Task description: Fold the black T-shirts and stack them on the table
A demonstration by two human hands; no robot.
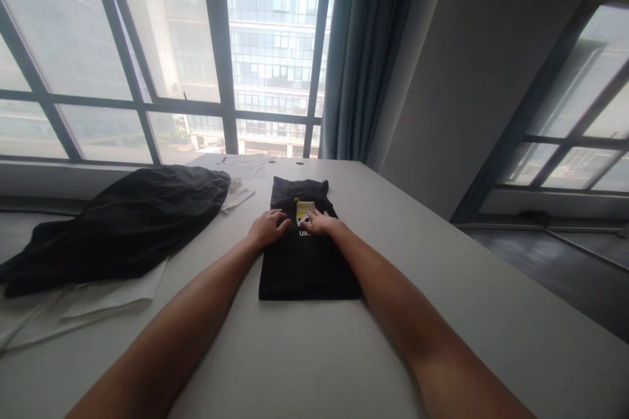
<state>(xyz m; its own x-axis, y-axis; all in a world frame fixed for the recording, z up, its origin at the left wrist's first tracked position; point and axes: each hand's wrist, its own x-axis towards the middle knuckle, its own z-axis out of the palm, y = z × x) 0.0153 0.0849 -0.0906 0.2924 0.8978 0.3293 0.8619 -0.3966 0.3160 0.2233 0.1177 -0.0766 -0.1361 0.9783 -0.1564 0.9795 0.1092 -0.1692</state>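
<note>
Plainly, from the head view, both hands lie flat and unclenched on the folded black shirt [307, 262] at table [442, 288] centre: left hand [268, 228] at ten o'clock, right hand [319, 222] at twelve. Uneven pressing could skew the fold.

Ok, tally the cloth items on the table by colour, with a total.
Black: 2, the folded garment under the left hand and right hand, and the loose heap.
White: 2, one cloth under the heap, one behind it.
Total: 4
</note>
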